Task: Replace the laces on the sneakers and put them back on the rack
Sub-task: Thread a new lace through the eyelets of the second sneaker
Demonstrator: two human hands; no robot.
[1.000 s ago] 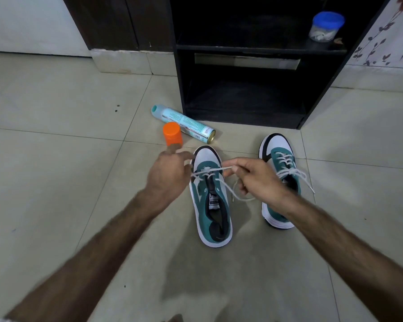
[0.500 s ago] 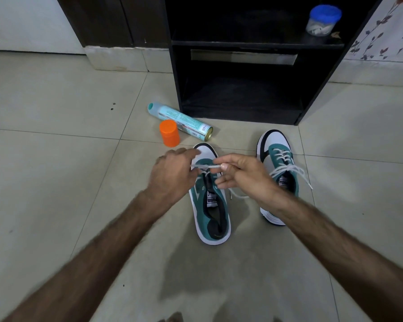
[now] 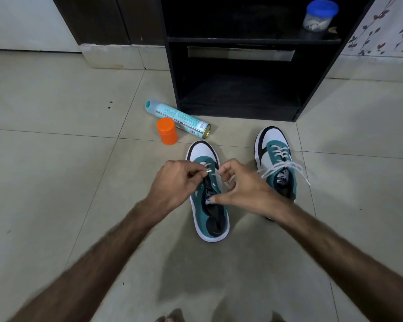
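The person's left hand (image 3: 172, 182) and right hand (image 3: 240, 187) each pinch the limp white cotton lace (image 3: 211, 173), best held at its stiff tip, over the teal-and-white sneaker (image 3: 208, 205) at twelve o'clock.

Teal-and-white sneakers (image 3: 209, 205), white laces (image 3: 282, 168), orange cap (image 3: 166, 131), black rack (image 3: 237, 66).

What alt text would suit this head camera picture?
Two hands, left and right, pinch a white lace over a teal sneaker on the tiled floor. A laced sneaker sits right, before a black rack.
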